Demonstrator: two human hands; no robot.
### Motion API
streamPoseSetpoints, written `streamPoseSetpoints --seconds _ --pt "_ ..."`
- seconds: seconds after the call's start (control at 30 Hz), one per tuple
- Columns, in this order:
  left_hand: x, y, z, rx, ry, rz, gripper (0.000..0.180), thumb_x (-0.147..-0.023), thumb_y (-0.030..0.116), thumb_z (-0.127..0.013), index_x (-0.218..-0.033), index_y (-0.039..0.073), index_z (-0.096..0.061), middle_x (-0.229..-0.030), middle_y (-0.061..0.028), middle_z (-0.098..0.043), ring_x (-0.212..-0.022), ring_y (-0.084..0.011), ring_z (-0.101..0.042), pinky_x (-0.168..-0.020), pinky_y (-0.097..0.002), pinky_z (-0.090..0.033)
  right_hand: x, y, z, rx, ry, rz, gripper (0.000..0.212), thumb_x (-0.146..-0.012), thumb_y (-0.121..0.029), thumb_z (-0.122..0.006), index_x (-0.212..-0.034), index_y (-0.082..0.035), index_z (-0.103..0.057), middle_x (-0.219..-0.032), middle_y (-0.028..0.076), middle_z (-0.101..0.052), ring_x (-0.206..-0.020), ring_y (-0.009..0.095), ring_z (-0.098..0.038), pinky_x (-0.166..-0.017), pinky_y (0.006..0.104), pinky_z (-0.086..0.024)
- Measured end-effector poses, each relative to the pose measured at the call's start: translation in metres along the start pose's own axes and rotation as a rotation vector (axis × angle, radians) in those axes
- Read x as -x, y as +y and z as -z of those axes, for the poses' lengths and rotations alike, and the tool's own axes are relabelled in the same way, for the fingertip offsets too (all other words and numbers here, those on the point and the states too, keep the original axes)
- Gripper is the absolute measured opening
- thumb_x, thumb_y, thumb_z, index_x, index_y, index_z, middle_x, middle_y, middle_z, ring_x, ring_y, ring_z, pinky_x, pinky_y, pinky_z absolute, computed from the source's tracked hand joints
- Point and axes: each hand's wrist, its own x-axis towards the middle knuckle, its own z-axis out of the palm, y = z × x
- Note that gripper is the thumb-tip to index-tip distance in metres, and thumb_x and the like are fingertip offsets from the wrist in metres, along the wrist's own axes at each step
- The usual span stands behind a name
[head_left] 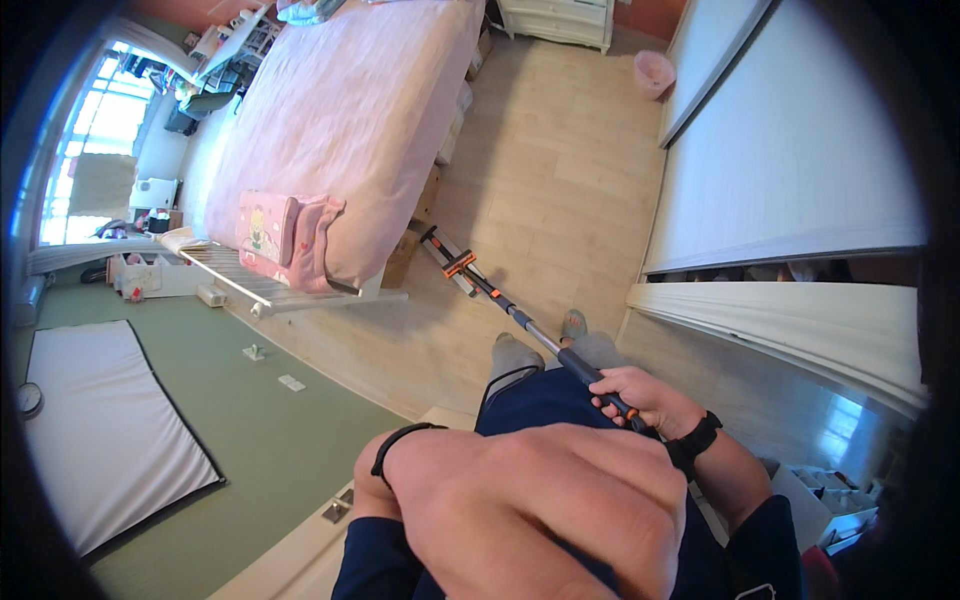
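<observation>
My right hand (640,395) is wrapped round the dark grip of a long-handled mop (540,335) with a grey pole and orange parts. Its narrow head (458,264) rests on the wooden floor beside the foot of the bed. Large and close to the camera, my left hand (540,490) is raised with its fingers bent and pressed together. The fingertips are hidden, so what they hold, if anything, does not show. Both wrists wear dark bands.
A bed (350,110) with a pink cover and a white end rail stands ahead on the left. White sliding doors (790,190) run along the right. A pink bin (654,75) and a white drawer chest (560,20) stand far off. Bottom right is an open box (825,500).
</observation>
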Motion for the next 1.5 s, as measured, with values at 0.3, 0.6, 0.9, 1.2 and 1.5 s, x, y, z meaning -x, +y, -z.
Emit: streamPoseSetpoints --seconds 0.3,0.6,0.9,1.2,1.5 --pt "-0.046 -0.024 0.178 -0.82 -0.809 0.681 0.021 -0.098 0.011 -0.065 -0.114 -0.002 -0.069 -0.101 -0.0102 -0.071 -0.097 -0.0257 -0.068 -0.087 -0.0375 -0.053 0.032 -0.058 0.013 -0.229 -0.175 0.05 0.014 -0.096 -0.006 -0.063 -0.104 -0.005 -0.051 -0.078 0.003 -0.055 -0.053 0.006 -0.05 -0.04 0.0215 -0.042" --pt "-0.091 -0.153 0.402 -1.083 -0.083 1.165 0.031 -0.101 0.02 -0.064 -0.122 -0.003 -0.062 -0.088 -0.0125 -0.07 -0.075 -0.0155 -0.068 -0.062 -0.0283 -0.054 0.09 -0.12 0.002 -0.431 -0.059 0.153 0.044 -0.095 0.002 -0.059 -0.136 0.0 -0.043 -0.08 0.004 -0.053 -0.056 0.007 -0.051 -0.043 0.0213 -0.042" --pt "-0.247 -0.242 0.472 -1.276 -0.248 1.16 0.038 -0.101 0.028 -0.064 -0.123 -0.003 -0.062 -0.095 -0.0134 -0.072 -0.079 -0.0175 -0.07 -0.06 -0.0304 -0.054 0.089 -0.267 -0.016 -0.797 0.048 0.344 0.055 -0.095 0.008 -0.052 -0.148 0.0 -0.037 -0.087 0.005 -0.048 -0.059 0.005 -0.045 -0.044 0.0198 -0.037" --pt "-0.374 -0.376 0.455 -1.303 -0.588 1.184 0.056 -0.101 0.05 -0.055 -0.127 0.002 -0.067 -0.108 -0.0184 -0.075 -0.102 -0.0316 -0.072 -0.09 -0.0406 -0.054 0.033 -0.387 0.033 -0.709 0.049 0.536 0.047 -0.094 0.001 -0.058 -0.137 -0.013 -0.044 -0.086 0.002 -0.052 -0.064 0.006 -0.052 -0.046 0.0219 -0.043" --pt "-0.466 -0.576 0.412 -1.017 -0.43 1.644 0.06 -0.105 0.062 -0.042 -0.129 0.009 -0.059 -0.102 -0.011 -0.066 -0.089 -0.0235 -0.065 -0.078 -0.0422 -0.055 -0.059 -0.52 0.135 -0.965 0.098 0.502 0.016 -0.106 -0.021 -0.056 -0.117 -0.015 -0.046 -0.084 0.005 -0.056 -0.057 0.011 -0.052 -0.047 0.0259 -0.042"
